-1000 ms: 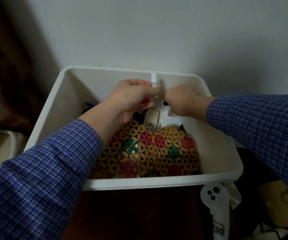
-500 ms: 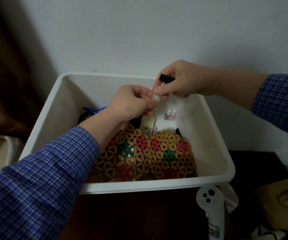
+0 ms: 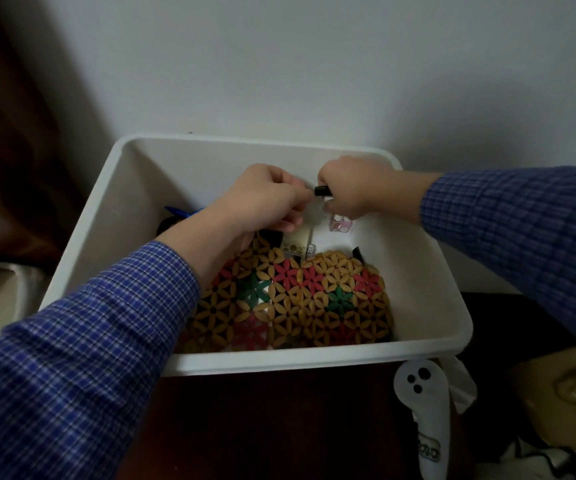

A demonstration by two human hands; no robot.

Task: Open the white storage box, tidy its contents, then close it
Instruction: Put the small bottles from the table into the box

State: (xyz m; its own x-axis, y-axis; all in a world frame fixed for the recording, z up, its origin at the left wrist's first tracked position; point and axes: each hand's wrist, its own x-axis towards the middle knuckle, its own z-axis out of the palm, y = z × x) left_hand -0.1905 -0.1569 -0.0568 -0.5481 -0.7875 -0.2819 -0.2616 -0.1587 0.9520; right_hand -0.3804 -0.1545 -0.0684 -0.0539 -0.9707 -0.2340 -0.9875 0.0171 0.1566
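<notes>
— What is the left hand (image 3: pixel 262 199) hiding?
— Its curled fingers are covering whatever they are pinching; I cannot tell what it is. The forearm is also covering the left part of the flower-patterned mat (image 3: pixel 293 299) and most of a blue item (image 3: pixel 180 212) by the left wall.
— And the right hand (image 3: pixel 355 188)?
— It is gripping a black cap (image 3: pixel 323 191); the part below is blurring into the white storage box (image 3: pixel 314 362). The pink item (image 3: pixel 340 224) is too small to identify.

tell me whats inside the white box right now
In the white box: a flower-patterned mat, a cream packet, small pink bottles, a blue item. Under the mat is hidden.
</notes>
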